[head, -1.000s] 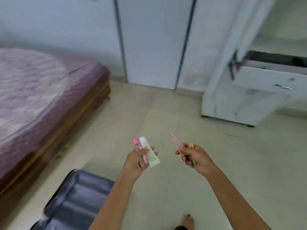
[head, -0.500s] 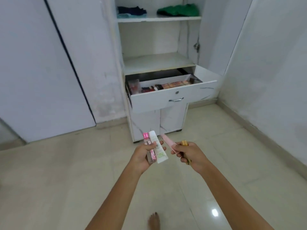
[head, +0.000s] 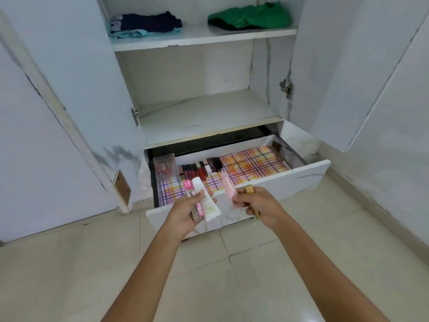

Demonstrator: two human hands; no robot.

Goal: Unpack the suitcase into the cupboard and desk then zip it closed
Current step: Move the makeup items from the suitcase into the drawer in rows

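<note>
My left hand (head: 185,214) grips a white tube (head: 205,199) and a clear bottle with a pink cap (head: 191,196). My right hand (head: 257,205) holds a pale pink tube (head: 229,190) and a gold-capped item (head: 250,189). Both hands hover at the front edge of the open white drawer (head: 299,177) of the cupboard (head: 202,112). The drawer has a plaid liner and holds a clear box (head: 165,167) and a row of lipsticks (head: 197,169) at its back left. The suitcase is out of view.
The cupboard's upper shelf carries folded dark and teal clothes (head: 145,25) and green clothes (head: 250,18). The middle shelf (head: 204,110) is bare. Both cupboard doors (head: 343,66) stand open beside me. Pale floor tiles (head: 69,263) lie underfoot.
My view has swung from the bed and suitcase to the cupboard, and I have come close to the open drawer. Both hands keep the same items.
</note>
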